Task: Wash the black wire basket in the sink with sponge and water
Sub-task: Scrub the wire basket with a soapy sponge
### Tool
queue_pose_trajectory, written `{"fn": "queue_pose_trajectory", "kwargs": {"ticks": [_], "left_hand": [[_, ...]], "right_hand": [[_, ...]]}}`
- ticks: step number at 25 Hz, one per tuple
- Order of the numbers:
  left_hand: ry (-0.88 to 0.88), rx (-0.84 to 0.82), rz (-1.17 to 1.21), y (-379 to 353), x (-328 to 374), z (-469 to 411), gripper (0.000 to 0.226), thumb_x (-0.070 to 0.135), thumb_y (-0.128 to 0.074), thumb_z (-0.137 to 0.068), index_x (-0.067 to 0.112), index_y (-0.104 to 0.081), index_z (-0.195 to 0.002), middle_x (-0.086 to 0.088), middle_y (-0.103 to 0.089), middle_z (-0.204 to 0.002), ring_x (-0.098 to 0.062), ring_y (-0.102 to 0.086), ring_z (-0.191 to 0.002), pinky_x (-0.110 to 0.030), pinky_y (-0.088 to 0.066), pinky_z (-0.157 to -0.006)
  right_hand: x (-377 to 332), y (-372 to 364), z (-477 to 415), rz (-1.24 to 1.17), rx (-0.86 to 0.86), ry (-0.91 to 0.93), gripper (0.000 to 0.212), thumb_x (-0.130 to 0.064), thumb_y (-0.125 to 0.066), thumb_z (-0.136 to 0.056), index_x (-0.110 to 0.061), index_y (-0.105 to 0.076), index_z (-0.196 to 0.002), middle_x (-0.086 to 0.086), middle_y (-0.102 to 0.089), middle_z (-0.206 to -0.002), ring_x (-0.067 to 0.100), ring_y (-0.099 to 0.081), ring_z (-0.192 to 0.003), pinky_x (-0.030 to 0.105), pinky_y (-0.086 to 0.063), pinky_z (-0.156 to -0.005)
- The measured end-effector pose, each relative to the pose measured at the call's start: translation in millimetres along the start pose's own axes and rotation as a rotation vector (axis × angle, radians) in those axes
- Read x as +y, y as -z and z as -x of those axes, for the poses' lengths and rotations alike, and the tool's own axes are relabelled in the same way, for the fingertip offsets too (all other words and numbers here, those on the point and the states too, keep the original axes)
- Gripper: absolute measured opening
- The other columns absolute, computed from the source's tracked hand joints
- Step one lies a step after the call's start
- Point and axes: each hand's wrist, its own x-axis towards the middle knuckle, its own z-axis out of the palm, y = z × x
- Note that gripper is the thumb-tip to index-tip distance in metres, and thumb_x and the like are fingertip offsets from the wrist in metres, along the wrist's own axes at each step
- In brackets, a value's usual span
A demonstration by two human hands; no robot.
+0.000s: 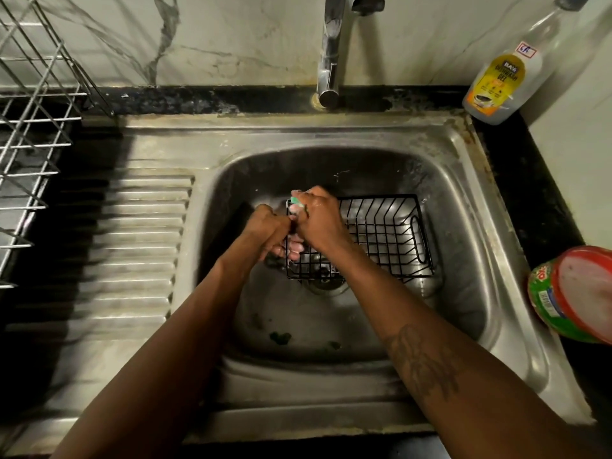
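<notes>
Dim, hard shadows left, wide-angle edge warp.

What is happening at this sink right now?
A person is scrubbing a black wire basket that sits in the steel sink. The left hand grips the basket's left edge. The right hand holds a green sponge against the rim there. No water stream shows under the tap. A bottle of dishwash gel stands at the back right.

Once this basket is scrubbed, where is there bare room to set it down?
The ribbed drainboard, between the basin and the wire rack, is bare. The basin floor nearer you than the basket is mostly bare. The right counter is crowded: gel bottle, red-lidded tub.
</notes>
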Motion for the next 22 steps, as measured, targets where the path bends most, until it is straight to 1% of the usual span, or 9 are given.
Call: {"fn": "queue_pose_trajectory", "kwargs": {"ticks": [2,3,7,9,12,16,18,20,22], "left_hand": [[0.030,-0.001,0.023,-0.4,2.8,0.2,0.016,0.005,-0.050,-0.100,-0.008,-0.054,-0.109,-0.015,-0.064,-0.062,-0.028,-0.065,-0.052,-0.056,-0.061,-0.066],[0.042,0.013,0.018,-1.4,3.9,0.3,0.010,0.003,-0.049,-0.100,-0.004,-0.055,-0.106,-0.014,-0.061,-0.062,-0.026,-0.061,-0.050,-0.057,-0.060,-0.069],[0.088,0.070,0.022,1.4,-2.0,0.0,0.010,0.009,-0.057,-0.100,0.001,-0.063,-0.099,-0.012,-0.065,-0.068,-0.024,-0.065,-0.054,-0.053,-0.062,-0.067],[0.092,0.065,0.050,5.4,-5.6,-1.2,0.011,0.011,-0.060,-0.100,0.001,-0.064,-0.101,-0.014,-0.067,-0.073,-0.025,-0.067,-0.056,-0.051,-0.063,-0.067],[0.087,0.077,0.058,5.7,-9.2,-3.3,0.012,0.012,-0.061,-0.099,0.000,-0.064,-0.101,-0.015,-0.068,-0.076,-0.025,-0.069,-0.057,-0.051,-0.063,-0.068],[0.079,0.096,0.072,2.4,-7.4,2.3,0.013,0.011,-0.058,-0.100,-0.001,-0.064,-0.098,-0.015,-0.066,-0.073,-0.025,-0.067,-0.054,-0.047,-0.063,-0.063],[0.083,0.108,0.094,2.2,-6.6,6.3,0.012,0.008,-0.055,-0.102,0.001,-0.062,-0.095,-0.014,-0.062,-0.072,-0.025,-0.064,-0.055,-0.049,-0.063,-0.067],[0.076,0.117,0.116,3.8,-7.3,11.0,0.014,0.007,-0.052,-0.103,0.003,-0.059,-0.091,-0.014,-0.059,-0.072,-0.026,-0.059,-0.057,-0.054,-0.061,-0.076],[0.073,0.114,0.115,7.5,-8.6,14.3,0.015,0.007,-0.052,-0.103,0.003,-0.058,-0.089,-0.013,-0.058,-0.071,-0.026,-0.058,-0.056,-0.056,-0.059,-0.079]], "right_hand": [[-7.2,-2.6,-4.3,0.055,-0.039,0.036,0.016,-0.012,-0.057,-0.099,-0.008,-0.070,-0.109,0.011,-0.062,-0.104,0.024,-0.062,-0.091,0.038,-0.054,-0.082],[-7.8,-0.7,-7.6,0.061,-0.014,0.013,0.013,-0.015,-0.056,-0.100,-0.009,-0.068,-0.101,0.009,-0.062,-0.097,0.024,-0.063,-0.085,0.044,-0.055,-0.077],[16.9,29.5,7.5,0.148,-0.005,0.020,0.020,-0.002,-0.059,-0.094,-0.009,-0.069,-0.109,0.007,-0.060,-0.104,0.018,-0.060,-0.083,0.031,-0.053,-0.069],[55.2,50.4,18.2,0.189,0.054,-0.073,0.019,-0.004,-0.062,-0.093,-0.010,-0.067,-0.109,0.011,-0.063,-0.103,0.024,-0.063,-0.085,0.037,-0.055,-0.069],[90.2,69.7,23.6,0.298,0.099,-0.151,0.017,-0.002,-0.062,-0.089,-0.005,-0.073,-0.102,0.016,-0.064,-0.101,0.033,-0.064,-0.088,0.032,-0.050,-0.069],[31.2,41.5,8.7,0.170,-0.002,-0.050,0.018,-0.005,-0.057,-0.097,-0.006,-0.067,-0.112,0.011,-0.059,-0.110,0.019,-0.058,-0.093,0.023,-0.043,-0.072],[7.4,23.5,4.4,0.158,-0.027,0.019,0.025,-0.007,-0.053,-0.100,-0.008,-0.067,-0.120,0.010,-0.056,-0.117,0.014,-0.055,-0.094,0.019,-0.044,-0.076],[16.7,25.9,6.2,0.127,0.009,0.005,0.030,-0.006,-0.051,-0.101,-0.009,-0.066,-0.127,0.012,-0.056,-0.121,0.017,-0.059,-0.096,0.023,-0.053,-0.079],[45.9,44.5,13.0,0.194,0.020,-0.107,0.033,-0.007,-0.052,-0.101,-0.010,-0.063,-0.132,0.014,-0.058,-0.122,0.022,-0.061,-0.097,0.027,-0.050,-0.075]]}}
